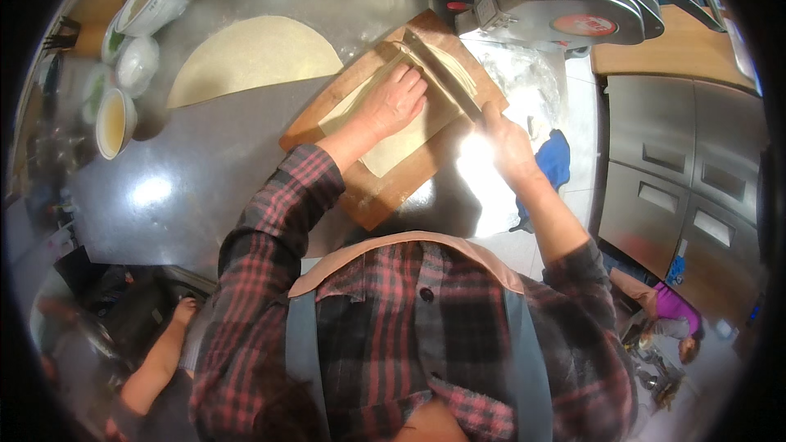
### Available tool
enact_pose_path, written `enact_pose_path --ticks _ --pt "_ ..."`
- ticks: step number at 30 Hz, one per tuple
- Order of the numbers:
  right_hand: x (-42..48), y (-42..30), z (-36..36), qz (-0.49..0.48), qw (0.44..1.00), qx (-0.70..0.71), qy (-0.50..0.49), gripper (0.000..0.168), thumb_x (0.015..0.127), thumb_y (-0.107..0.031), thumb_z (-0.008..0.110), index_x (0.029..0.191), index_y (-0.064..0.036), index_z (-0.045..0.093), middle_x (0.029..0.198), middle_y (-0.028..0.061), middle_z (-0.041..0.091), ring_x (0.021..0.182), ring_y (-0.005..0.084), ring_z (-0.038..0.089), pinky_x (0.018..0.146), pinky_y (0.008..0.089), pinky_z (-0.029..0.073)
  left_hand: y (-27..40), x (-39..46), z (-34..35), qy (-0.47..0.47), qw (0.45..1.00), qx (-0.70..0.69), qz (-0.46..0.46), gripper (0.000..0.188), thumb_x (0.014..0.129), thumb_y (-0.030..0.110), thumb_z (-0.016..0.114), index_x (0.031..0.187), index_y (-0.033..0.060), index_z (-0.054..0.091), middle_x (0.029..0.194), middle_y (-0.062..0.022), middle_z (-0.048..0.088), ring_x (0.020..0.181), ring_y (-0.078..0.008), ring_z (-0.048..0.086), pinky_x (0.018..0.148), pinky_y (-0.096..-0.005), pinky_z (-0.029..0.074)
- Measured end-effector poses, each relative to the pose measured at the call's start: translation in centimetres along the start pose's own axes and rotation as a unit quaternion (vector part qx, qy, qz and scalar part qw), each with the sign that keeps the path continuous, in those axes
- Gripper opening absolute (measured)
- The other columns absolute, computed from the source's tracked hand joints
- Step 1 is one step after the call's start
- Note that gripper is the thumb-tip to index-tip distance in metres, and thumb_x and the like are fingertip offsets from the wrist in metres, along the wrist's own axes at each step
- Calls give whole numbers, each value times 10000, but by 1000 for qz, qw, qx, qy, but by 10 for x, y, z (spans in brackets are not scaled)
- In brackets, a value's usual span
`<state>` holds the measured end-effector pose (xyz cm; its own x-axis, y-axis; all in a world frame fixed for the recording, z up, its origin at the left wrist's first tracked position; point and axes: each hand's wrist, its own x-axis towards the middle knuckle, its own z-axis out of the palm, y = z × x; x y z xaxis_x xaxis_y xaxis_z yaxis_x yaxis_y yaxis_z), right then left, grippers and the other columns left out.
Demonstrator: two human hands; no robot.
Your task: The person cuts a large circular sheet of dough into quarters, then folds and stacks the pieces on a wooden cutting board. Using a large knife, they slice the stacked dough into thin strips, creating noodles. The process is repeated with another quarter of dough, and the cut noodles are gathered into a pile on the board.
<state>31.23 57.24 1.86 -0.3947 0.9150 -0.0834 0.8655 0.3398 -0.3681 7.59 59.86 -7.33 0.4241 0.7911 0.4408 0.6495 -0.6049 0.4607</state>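
Observation:
Folded pale dough (pixel 393 150) lies in a flat stack across a wooden cutting board (pixel 362 199). My left hand (pixel 396 101) presses on the dough, its fingers curled close to the blade. In my right hand (pixel 508 144) is the handle end of a long knife (pixel 445 77); the handle itself is hidden by my fingers. The blade runs across the stack beyond my left fingertips. Thin cut dough strips (pixel 460 67) sit on the blade's far side. A large dough sheet (pixel 258 58) with a rounded far edge rests left of the board.
White bowls (pixel 153 0) and a bowl of yellow liquid (pixel 115 126) line the metal table's left side. A metal machine (pixel 565 6) stands far right, near blue cloth (pixel 552 159). Steel cabinets (pixel 651 129) are on the right. Another person's arm (pixel 153 356) shows lower left; a person in purple (pixel 675 310), lower right.

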Motion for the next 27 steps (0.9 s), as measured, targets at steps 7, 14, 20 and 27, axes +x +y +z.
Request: enact_pose_path --ticks 7,14,20,27 --pt "13 2 27 29 998 -57 20 137 912 -141 522 945 -21 465 651 223 627 583 422 633 535 531 509 -1 4 4 7 1000 -8 13 267 802 108 672 1035 9 587 1145 -153 561 1123 -331 508 969 -410 462" --pt "5 -5 -4 0 1000 -10 -28 144 918 -150 521 952 -24 462 683 248 625 633 436 636 584 531 514 2 0 -1 -21 1000 -9 -15 223 789 122 688 967 30 591 1058 -135 559 1087 -328 515 918 -404 490" --pt "14 4 37 13 998 -43 46 109 906 -119 527 919 -29 467 688 222 631 630 430 637 598 517 528 2 3 0 9 1000 -3 16 226 801 118 679 992 28 598 1085 -126 568 1127 -312 515 913 -394 499" --pt "6 -11 1 -1 1000 3 -1 129 907 -135 529 947 -27 471 676 232 618 646 428 638 587 526 514 -1 -2 1 -15 1000 4 -4 232 801 125 678 996 25 604 1063 -138 569 1117 -328 515 950 -405 475"
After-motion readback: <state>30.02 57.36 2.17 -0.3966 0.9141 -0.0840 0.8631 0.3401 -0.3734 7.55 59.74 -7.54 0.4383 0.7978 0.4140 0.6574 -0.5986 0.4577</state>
